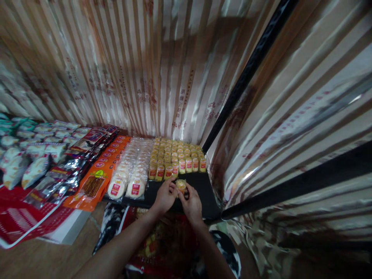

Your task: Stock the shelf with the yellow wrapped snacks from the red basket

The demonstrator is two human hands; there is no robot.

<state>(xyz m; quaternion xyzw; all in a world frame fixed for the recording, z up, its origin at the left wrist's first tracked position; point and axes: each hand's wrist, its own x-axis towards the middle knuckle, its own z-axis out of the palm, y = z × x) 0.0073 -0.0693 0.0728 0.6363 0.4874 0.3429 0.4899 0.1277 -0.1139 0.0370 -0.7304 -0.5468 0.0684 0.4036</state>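
Both hands meet over the front of a black shelf (203, 190). My left hand (165, 195) and my right hand (192, 203) pinch a small yellow wrapped snack pack (181, 186) between their fingertips. Just beyond it stand rows of the same yellow packs with red labels (174, 157). To the left of those lie round white cakes in clear wrappers (130, 174).
Orange packets (101, 170), dark foil packets (75, 159) and white-green bags (26, 155) fill the shelf to the left. Shiny striped film hangs behind and at right, crossed by black bars (250, 69). A red patterned bag (162, 244) sits below my forearms.
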